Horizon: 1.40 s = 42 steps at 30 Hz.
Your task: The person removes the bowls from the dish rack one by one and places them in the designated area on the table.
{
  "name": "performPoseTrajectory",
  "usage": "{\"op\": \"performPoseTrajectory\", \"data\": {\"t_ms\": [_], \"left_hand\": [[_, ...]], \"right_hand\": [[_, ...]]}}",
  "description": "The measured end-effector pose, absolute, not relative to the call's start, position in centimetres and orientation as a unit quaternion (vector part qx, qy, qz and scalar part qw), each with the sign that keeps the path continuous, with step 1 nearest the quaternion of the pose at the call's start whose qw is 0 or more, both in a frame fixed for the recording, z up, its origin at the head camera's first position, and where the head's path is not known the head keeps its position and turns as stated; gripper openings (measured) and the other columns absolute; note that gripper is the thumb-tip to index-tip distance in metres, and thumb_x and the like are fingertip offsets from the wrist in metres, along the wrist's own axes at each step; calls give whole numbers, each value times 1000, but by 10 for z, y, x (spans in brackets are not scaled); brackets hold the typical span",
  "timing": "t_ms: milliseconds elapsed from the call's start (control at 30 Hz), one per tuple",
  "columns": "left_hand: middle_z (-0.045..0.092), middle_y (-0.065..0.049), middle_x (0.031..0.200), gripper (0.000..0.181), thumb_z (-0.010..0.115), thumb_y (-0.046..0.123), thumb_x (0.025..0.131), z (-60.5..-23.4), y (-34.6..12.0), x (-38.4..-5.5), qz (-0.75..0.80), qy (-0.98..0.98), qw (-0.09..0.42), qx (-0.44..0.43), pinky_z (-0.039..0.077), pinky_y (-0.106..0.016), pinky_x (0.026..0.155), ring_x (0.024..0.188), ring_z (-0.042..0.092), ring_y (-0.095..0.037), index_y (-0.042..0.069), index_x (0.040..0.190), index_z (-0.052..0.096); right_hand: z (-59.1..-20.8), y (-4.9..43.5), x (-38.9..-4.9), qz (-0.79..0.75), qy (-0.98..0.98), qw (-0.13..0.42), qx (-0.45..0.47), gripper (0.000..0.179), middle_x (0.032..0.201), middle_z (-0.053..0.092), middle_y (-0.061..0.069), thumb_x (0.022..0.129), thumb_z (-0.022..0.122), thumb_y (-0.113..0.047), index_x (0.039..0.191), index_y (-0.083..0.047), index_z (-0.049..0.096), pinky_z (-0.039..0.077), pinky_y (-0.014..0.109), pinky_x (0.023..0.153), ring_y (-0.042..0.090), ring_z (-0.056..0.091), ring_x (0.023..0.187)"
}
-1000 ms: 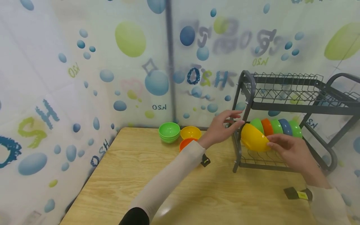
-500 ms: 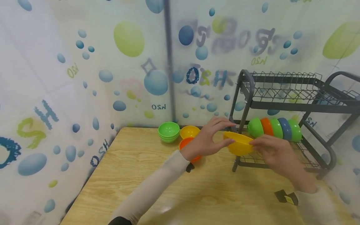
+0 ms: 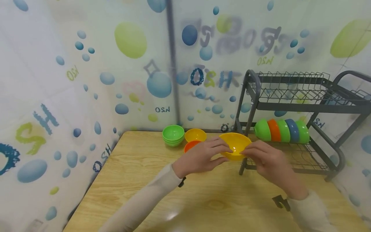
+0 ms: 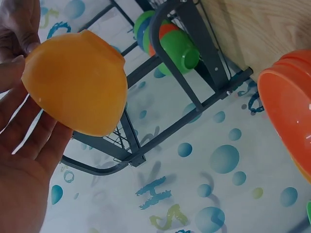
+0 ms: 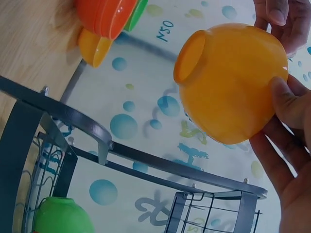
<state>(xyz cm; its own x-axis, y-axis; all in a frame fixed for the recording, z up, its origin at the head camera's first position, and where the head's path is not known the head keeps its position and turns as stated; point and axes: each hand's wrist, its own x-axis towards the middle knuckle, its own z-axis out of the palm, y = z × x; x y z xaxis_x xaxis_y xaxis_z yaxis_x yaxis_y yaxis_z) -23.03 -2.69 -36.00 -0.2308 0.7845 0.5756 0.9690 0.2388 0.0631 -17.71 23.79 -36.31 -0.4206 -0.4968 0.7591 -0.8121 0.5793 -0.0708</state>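
Yellow bowl raised between two hands, just in front of the rack's left side

A person lifts a yellow bowl clear of the table, with the left front leg of the rack behind it. The bowl is tilted so that its hollow faces the person. The right hand, in front of the rack, pinches the rim, its thumb pressed on the outside and its fingers tucked inside. The left hand, left of the rack, reaches the bowl's other edge with its fingers fairly straight and spread and the thumb standing apart from them; the fingertips meet the bowl, but whether the thumb presses on it I cannot tell.

On the rack's lower tier a row of bowls lies on edge, nested closely. From the rack's left end come a green bowl, an orange bowl, a second green one, a blue bowl and a third green one.

Left of the rack, at the back of the table, stand a stack of green bowls, another yellow bowl and, nearer the person, stacked orange bowls partly hidden by the left hand. Behind the rack hangs a pale curtain printed with blue and green drops.
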Motion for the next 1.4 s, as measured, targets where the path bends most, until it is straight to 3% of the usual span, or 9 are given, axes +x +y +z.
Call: {"op": "performPoseTrajectory", "data": {"t_ms": [100, 200, 433, 600, 700, 867, 1033, 1267, 1400], "left_hand": [[70, 2, 107, 19, 74, 21, 96, -362, -29, -228, -204, -756, 226, -579, 48, -11, 98, 99, 61, -9, 11, 112, 72], [69, 3, 99, 13, 75, 17, 95, -364, -31, -225, -202, -762, 228, -571, 50, -11, 91, 90, 60, -9, 11, 107, 72], [69, 1, 95, 13, 78, 12, 92, -365, -32, -226, -210, -768, 235, -557, 53, -13, 86, 86, 62, -10, 9, 104, 73], [70, 1, 96, 12, 77, 9, 92, -367, -32, -231, -216, -767, 247, -551, 54, -14, 87, 88, 63, -10, 9, 103, 73], [70, 0, 98, 10, 76, 8, 93, -369, -33, -236, -223, -771, 248, -542, 55, -16, 89, 91, 65, -11, 9, 102, 72], [70, 1, 98, 7, 74, 7, 94, -372, -37, -245, -220, -782, 258, -522, 55, -18, 88, 93, 64, -12, 9, 101, 72], [69, 0, 98, 9, 75, 7, 93, -370, -42, -257, -217, -789, 270, -507, 56, -20, 83, 92, 63, -13, 9, 100, 71], [69, 1, 97, 11, 76, 5, 92, -371, -51, -275, -209, -814, 262, -475, 57, -23, 78, 88, 64, -12, 11, 99, 70], [72, -1, 97, 9, 75, 5, 92, -371, -56, -287, -206, -819, 261, -468, 58, -25, 80, 88, 67, -14, 10, 99, 71]], "right_hand": [[-366, 234, -177, 219, -815, 353, 405, 49, 102, 73, 1, 65, 80, 24, 102, -7, 78, 42, 2, 99, 18, 68, 92], [-369, 230, -178, 220, -814, 350, 408, 54, 103, 73, 1, 62, 77, 28, 103, -8, 78, 43, 2, 98, 17, 67, 93], [-374, 226, -185, 238, -815, 338, 406, 51, 106, 73, 0, 67, 79, 24, 106, -9, 78, 45, 2, 96, 14, 67, 94], [-376, 228, -192, 286, -819, 308, 391, 18, 109, 75, 2, 92, 75, -7, 111, -10, 77, 47, 6, 97, 16, 70, 98], [-377, 229, -196, 318, -822, 301, 363, 21, 114, 75, 5, 94, 73, -11, 115, -9, 76, 47, 8, 100, 18, 69, 104], [-376, 231, -203, 353, -837, 307, 284, 43, 126, 73, 8, 86, 77, 6, 126, -9, 71, 46, 5, 97, 3, 66, 113], [-370, 237, -209, 430, -838, 278, 187, 41, 135, 68, 9, 97, 70, -7, 137, -14, 64, 49, 4, 89, -9, 63, 110], [-360, 241, -223, 486, -837, 229, 101, 49, 144, 59, 9, 105, 59, -31, 150, -14, 51, 43, 3, 98, 19, 56, 130], [-355, 241, -229, 499, -840, 207, 52, 53, 148, 57, 5, 106, 52, -44, 151, -16, 49, 42, 10, 103, 21, 50, 136]]}}
